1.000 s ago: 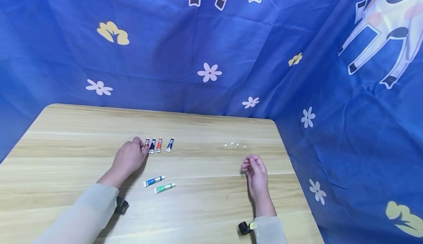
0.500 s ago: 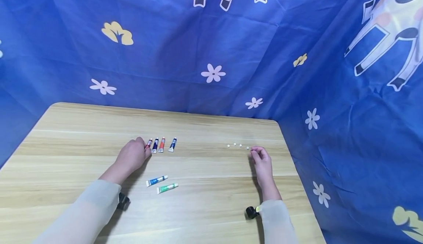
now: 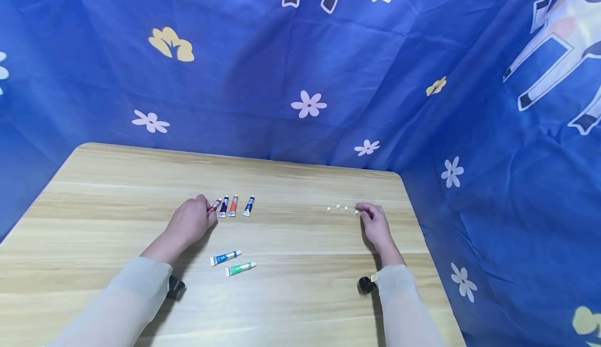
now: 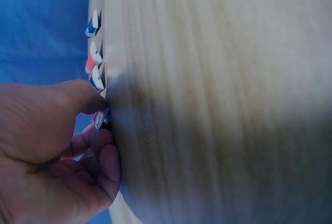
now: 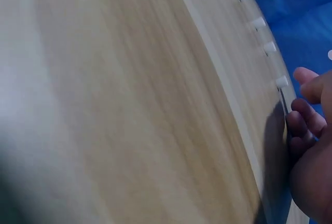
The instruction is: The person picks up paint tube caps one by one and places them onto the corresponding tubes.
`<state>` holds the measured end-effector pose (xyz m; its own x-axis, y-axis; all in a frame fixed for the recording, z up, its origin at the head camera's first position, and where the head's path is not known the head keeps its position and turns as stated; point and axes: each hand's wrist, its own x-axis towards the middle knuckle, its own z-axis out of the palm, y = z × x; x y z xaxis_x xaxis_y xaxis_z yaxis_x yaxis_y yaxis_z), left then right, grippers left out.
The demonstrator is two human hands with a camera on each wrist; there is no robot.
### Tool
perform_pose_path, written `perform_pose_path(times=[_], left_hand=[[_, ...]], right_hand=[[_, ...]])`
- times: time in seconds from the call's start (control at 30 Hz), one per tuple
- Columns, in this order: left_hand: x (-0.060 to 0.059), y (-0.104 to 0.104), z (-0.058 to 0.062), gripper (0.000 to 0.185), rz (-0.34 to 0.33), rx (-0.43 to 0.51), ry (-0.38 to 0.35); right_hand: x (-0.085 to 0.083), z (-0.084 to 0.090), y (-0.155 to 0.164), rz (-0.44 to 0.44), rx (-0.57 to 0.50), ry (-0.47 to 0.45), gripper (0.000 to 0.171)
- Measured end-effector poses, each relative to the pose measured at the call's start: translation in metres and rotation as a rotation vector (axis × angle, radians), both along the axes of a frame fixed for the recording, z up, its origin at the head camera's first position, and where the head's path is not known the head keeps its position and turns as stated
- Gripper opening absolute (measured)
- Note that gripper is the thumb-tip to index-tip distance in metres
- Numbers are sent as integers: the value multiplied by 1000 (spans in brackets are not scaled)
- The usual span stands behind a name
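My left hand [image 3: 190,222] pinches the lower end of a small dark red paint tube [image 3: 214,205] between thumb and fingers. In the left wrist view the silvery end of that red paint tube [image 4: 101,119] shows between thumb and fingertip. Close to its right lie a dark purple-blue tube [image 3: 224,206], an orange-red tube [image 3: 233,206] and a dark blue tube [image 3: 249,206]. My right hand [image 3: 375,227] reaches over the table, fingers loosely bent, beside the nearest small white cap [image 5: 281,82]. A narrow gap separates cap and fingertips in the right wrist view.
A blue paint tube [image 3: 226,258] and a green paint tube [image 3: 241,268] lie nearer the front of the wooden table [image 3: 300,305]. More white caps [image 3: 338,206] stand left of my right hand. A blue patterned curtain [image 3: 225,75] hangs behind and to the right.
My right hand has moved forward to the rightmost white cap, its fingers spreading beside it. The red tube in my left hand has tilted, its top leaning right. The head view has shifted slightly.
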<state>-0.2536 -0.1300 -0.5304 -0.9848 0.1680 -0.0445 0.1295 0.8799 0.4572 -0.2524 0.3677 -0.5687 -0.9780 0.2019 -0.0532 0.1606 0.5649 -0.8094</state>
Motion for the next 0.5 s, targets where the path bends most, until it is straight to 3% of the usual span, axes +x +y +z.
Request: perform_pose_path(times=[0.2,0.5], left_hand=[[-1,0,-3,21,-8,7,-10],[-3,0,-7,22,4,10,-11]], right_hand=[[-4,-2,6,48,36,-56,31],[-5,-10,8,42,149,10,26]])
